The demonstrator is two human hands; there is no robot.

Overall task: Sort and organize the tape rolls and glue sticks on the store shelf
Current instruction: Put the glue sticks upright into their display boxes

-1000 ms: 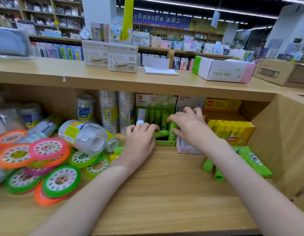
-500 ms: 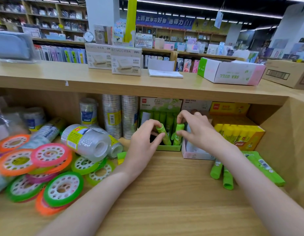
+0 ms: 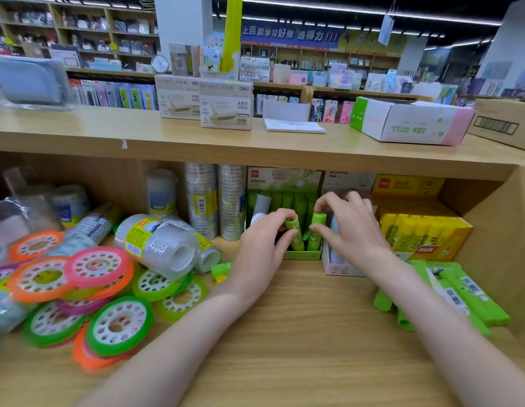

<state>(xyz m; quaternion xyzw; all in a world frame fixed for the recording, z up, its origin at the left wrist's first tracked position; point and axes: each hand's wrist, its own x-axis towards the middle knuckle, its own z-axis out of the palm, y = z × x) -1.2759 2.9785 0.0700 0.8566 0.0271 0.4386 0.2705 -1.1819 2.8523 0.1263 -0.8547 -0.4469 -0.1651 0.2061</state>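
1. The left hand (image 3: 264,245) pinches one green glue stick (image 3: 295,233) by its upper end, and the right hand (image 3: 348,230) pinches a second glue stick (image 3: 317,230); both sticks stand in the front of the green display box (image 3: 302,255) on the shelf (image 3: 284,333).
2. Risk: both sticks lean and sit close together. Pushing one down may tip the other or jam it against the rear row.
3. Risk: pressure on the light box may slide it against the pink box (image 3: 340,268) just beside it.
4. Risk: the left forearm passes near the clear tape rolls (image 3: 158,245), which lie on their side and may roll.
5. Loose glue sticks (image 3: 461,295) lie at right, unsorted.
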